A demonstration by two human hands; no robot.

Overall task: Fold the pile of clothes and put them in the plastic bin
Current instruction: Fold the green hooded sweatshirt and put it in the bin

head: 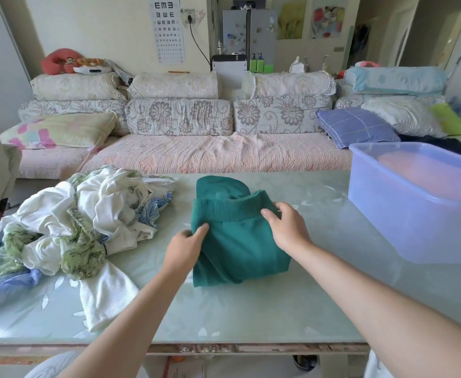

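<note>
From the head view, you are working a green knit garment (237, 236) at the middle of the surface (251, 317), with the pile of clothes (73, 222) lying well to its left and the plastic bin (414, 203) standing at the right edge. Your left hand (185, 246) is pinching the garment's left edge, fingers closed on the fabric, and your right hand (283, 227) is gripping the right end of the ribbed band that is folded across its top. Judging by how things lie, you are partway through folding this one piece: it is already doubled into a compact block but is not yet in the bin. The bin seems to be holding something pinkish, though its cloudy wall is hiding what that is. The pile is looking large and unfolded, so most of the task is remaining. The garment's long axis is running away from you, from the near edge toward the sofa (196, 154), with the ribbed band crossing it left to right.
</note>
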